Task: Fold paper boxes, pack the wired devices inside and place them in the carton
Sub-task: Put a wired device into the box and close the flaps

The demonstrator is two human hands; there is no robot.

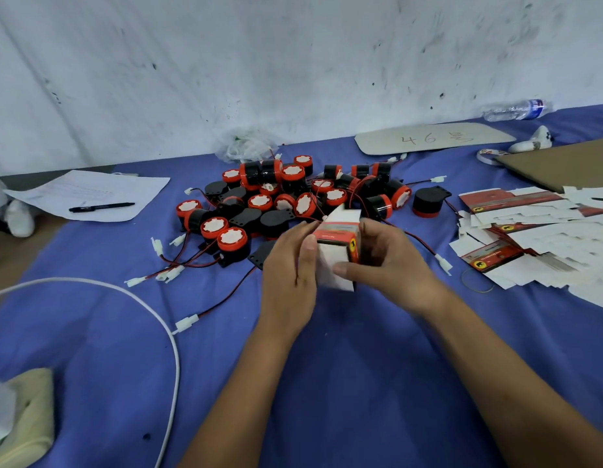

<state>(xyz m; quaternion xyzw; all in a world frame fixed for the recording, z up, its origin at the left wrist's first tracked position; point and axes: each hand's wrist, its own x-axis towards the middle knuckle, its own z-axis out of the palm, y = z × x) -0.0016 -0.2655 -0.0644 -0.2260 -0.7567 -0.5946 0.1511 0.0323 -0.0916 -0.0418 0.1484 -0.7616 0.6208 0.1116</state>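
Note:
A small white and red paper box (335, 255) is held up between both hands over the blue cloth, one white flap standing up at its top. My left hand (288, 268) grips its left side with the thumb on the front. My right hand (386, 261) holds its right side and lower front. Behind the box lies a heap of black and red wired devices (293, 197) with red-black leads and white plugs. A spread of flat unfolded boxes (536, 238) lies at the right. A brown carton flap (563, 163) shows at the far right.
A white cable (151, 305) curves across the left of the cloth. Papers with a black pen (100, 207) lie at the left. A grey card marked with numbers (432, 138), a water bottle (516, 110), a tape roll (489, 155) and a rubber band (477, 280) lie at the right.

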